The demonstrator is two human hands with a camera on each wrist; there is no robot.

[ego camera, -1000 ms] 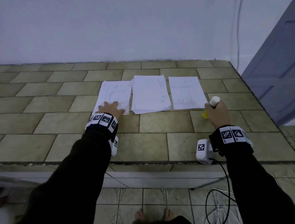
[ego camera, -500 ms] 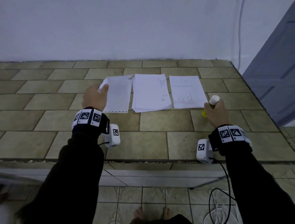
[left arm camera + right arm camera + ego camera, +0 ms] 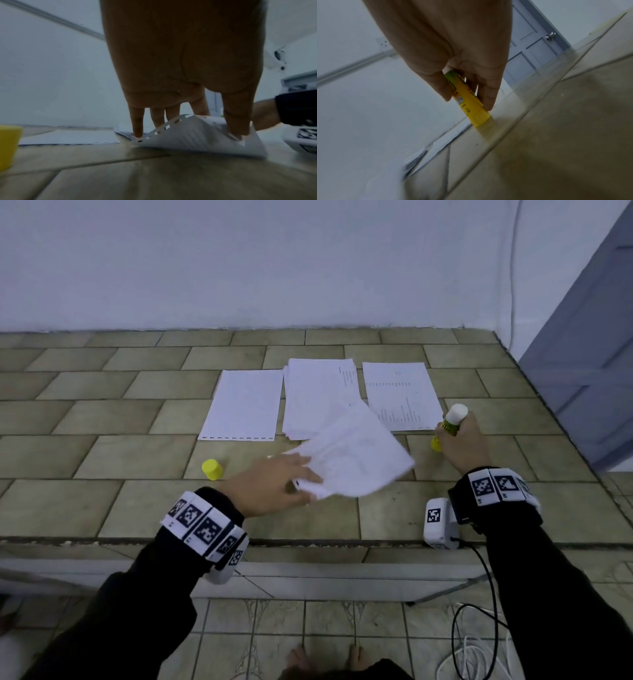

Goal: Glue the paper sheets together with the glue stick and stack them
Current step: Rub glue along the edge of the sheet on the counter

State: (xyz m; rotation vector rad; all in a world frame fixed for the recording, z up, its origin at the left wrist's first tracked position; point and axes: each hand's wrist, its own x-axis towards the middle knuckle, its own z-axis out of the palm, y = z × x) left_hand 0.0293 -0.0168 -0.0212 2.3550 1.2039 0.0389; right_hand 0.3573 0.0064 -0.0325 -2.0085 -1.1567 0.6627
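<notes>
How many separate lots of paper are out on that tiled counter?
4: a single sheet on the left, a stack in the middle, a printed sheet on the right, and one sheet pinched in the left hand.

A person seen from above wears long dark sleeves, one on the left arm (image 3: 113, 604) and one on the right arm (image 3: 561, 594), reaching to the wrists. Each wrist carries a dark band faced with white square tiles printed with black-and-white coded markers: the left wristband (image 3: 202, 527) shows about 4 tiles, the right wristband (image 3: 496, 486) 2 or 3. A small white camera box (image 3: 438, 523) with 1 marker sits beside the right wrist, a black cable (image 3: 488, 583) trailing from it. A similar white box (image 3: 227, 568) hangs under the left wrist. The bare feet (image 3: 329, 659) show, blurred, at the bottom edge.
</notes>
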